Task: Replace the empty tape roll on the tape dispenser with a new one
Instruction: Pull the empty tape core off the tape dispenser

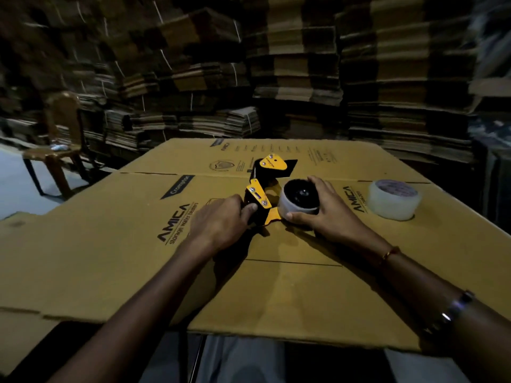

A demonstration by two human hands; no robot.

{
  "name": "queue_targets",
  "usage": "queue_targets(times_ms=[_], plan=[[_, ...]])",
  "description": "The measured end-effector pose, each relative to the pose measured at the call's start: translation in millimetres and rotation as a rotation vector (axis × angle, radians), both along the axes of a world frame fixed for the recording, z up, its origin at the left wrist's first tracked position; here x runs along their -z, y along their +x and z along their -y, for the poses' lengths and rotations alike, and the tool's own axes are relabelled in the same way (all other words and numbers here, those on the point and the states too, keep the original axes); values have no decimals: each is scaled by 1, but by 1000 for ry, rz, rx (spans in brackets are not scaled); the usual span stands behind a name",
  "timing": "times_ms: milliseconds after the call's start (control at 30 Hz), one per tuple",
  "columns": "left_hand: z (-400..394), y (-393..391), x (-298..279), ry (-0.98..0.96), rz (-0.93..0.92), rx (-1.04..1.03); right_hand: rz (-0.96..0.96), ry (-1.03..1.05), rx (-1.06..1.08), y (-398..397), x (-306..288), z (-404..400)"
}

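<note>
The yellow-and-black metal tape dispenser [266, 189] lies on its side on the flattened brown cardboard sheet [110, 244] covering the counter, long axis running away from the person, handle end nearest; the left hand [221, 219] grips that handle, hiding it; the right hand [320, 208] curls around the pale, nearly spent tape roll [297, 201] on the hub, opening upward; a full clear tape roll [394, 200] stands flat, well right of the right hand, near the sheet's right edge; background cardboard stacks [304, 64] are blurred.

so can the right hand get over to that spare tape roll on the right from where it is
Probably yes. The spare tape roll stands alone on the cardboard, with bare surface between it and the right hand. But that hand's fingers are curled round the roll on the dispenser, so it must let go first.
</note>
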State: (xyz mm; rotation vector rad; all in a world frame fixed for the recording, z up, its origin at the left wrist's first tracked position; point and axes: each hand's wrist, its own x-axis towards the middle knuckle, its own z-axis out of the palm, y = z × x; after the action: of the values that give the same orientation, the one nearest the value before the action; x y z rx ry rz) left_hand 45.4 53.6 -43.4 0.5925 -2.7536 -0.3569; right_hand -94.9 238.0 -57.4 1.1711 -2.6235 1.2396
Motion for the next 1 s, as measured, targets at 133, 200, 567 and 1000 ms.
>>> queue_targets(times_ms=[133, 200, 567, 1000], plan=[[-15, 26, 0, 211, -45, 114, -33, -48, 28, 23, 1, -11], [-21, 37, -1, 202, -79, 133, 5, -110, 18, 31, 3, -18], [-61, 65, 9, -2, -191, 128, 121, -280, -11, 59, 14, -40], [-49, 60, 9, -77, -187, 162, -34, -132, 80, 58, 14, -36]])
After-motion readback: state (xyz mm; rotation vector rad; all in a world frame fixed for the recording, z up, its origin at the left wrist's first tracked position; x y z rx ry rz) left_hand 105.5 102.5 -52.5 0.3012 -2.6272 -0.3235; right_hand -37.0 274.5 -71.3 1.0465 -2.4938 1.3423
